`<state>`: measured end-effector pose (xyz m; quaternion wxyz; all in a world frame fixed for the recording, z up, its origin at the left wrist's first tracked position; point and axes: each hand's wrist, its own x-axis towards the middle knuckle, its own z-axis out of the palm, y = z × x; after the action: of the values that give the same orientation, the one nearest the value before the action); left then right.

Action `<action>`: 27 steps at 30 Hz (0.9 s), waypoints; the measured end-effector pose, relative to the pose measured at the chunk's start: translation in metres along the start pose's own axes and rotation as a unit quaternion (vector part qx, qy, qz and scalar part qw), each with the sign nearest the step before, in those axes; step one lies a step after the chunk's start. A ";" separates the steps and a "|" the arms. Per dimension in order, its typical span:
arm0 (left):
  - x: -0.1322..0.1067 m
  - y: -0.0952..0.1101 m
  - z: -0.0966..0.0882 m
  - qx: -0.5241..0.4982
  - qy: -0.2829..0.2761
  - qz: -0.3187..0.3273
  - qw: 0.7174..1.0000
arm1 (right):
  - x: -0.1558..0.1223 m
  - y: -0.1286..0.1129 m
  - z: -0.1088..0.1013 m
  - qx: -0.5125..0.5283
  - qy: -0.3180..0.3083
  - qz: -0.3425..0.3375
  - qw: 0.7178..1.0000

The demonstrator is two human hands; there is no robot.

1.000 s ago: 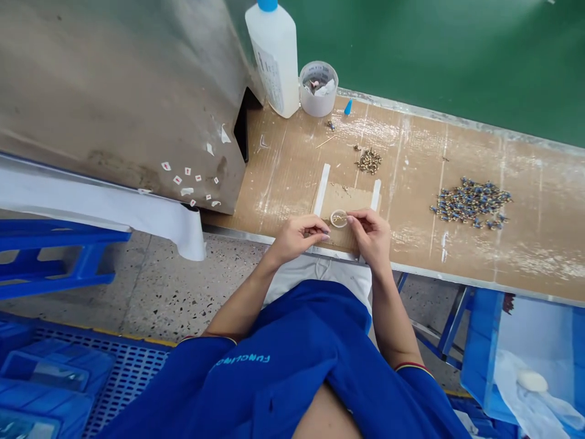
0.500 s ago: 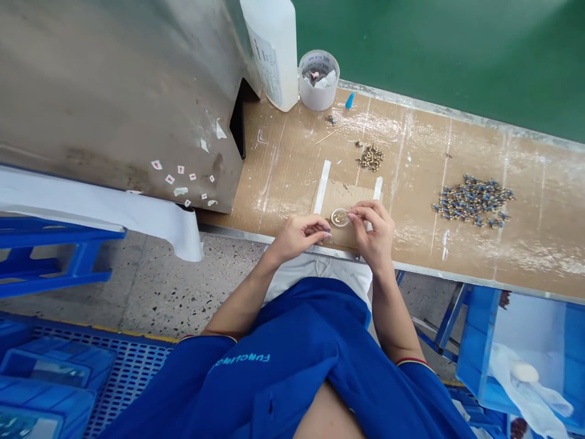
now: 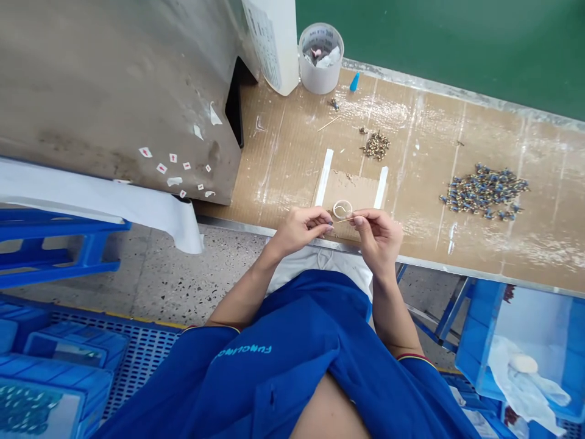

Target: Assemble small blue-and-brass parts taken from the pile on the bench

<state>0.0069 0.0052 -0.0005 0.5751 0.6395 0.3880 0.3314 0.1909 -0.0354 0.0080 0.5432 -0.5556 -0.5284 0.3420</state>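
My right hand pinches a thin wooden toothpick, whose tip points left toward my other hand. Between the thumb and fingertips of my left hand is a small blue-and-dark piece, mostly hidden by the fingers. Just beyond the fingertips lies a small round clear dish with a little something inside that I cannot make out. It rests on a cardboard pad fixed by white tape strips at both sides. Behind the pad sits a heap of small gold-and-dark metal parts.
On the right of the cardboard-covered bench lies a larger pile of blue-and-gold parts. A tape-roll cup with scraps, a white bottle, a blue cap and a loose toothpick are at the back. A metal cabinet stands left.
The toothpick in my right hand has come out from over the dish and toward the piece in my left hand. The view has shifted slightly.
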 end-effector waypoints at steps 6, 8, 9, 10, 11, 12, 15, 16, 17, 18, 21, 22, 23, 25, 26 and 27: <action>0.001 0.001 0.000 0.005 -0.005 0.004 1.000 | 0.000 0.001 0.001 -0.026 -0.001 -0.014 1.000; 0.000 0.001 0.001 0.006 -0.005 -0.001 1.000 | 0.000 0.001 0.002 -0.034 -0.006 -0.019 0.999; 0.000 0.001 0.001 0.008 -0.005 -0.001 1.000 | 0.000 0.001 0.002 -0.040 -0.008 -0.021 0.999; 0.000 0.001 0.001 0.010 -0.005 0.000 1.000 | 0.000 0.001 0.003 -0.045 -0.009 -0.024 0.999; 0.000 0.001 0.001 0.011 -0.005 0.003 1.000 | 0.000 0.001 0.003 -0.051 -0.011 -0.029 0.998; 0.000 0.002 0.001 0.013 -0.005 0.007 1.000 | 0.000 0.001 0.003 -0.057 -0.013 -0.035 0.998; 0.000 0.002 0.000 0.025 -0.005 0.016 1.000 | 0.001 0.000 0.004 -0.073 -0.019 -0.068 0.995; -0.001 0.002 0.000 0.030 -0.004 0.018 0.999 | 0.001 -0.001 0.004 -0.079 -0.019 -0.082 0.993; -0.001 0.002 0.000 0.035 -0.004 0.018 0.999 | 0.002 -0.001 0.004 -0.087 -0.018 -0.097 0.991; -0.001 0.002 -0.001 0.038 -0.004 0.019 0.999 | 0.002 -0.002 0.004 -0.094 -0.018 -0.111 0.989; -0.001 0.002 -0.001 0.037 -0.004 0.022 0.999 | 0.003 -0.004 0.004 -0.109 -0.026 -0.152 0.982; -0.001 0.002 -0.001 0.035 -0.005 0.021 0.999 | 0.003 -0.004 0.004 -0.113 -0.028 -0.163 0.980; -0.001 0.002 -0.001 0.032 -0.006 0.020 0.999 | 0.004 -0.005 0.004 -0.120 -0.028 -0.174 0.977; -0.001 0.001 -0.002 0.027 -0.009 0.017 0.999 | 0.004 -0.005 0.004 -0.135 -0.024 -0.188 0.972; -0.001 0.001 -0.002 0.025 -0.010 0.017 0.999 | 0.004 -0.005 0.004 -0.141 -0.024 -0.191 0.971; -0.001 0.001 -0.002 0.022 -0.012 0.016 1.000 | 0.003 -0.005 0.005 -0.141 -0.027 -0.191 0.971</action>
<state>0.0052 0.0054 0.0010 0.5599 0.6621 0.3779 0.3246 0.1860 -0.0319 0.0131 0.4997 -0.5063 -0.6823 0.1689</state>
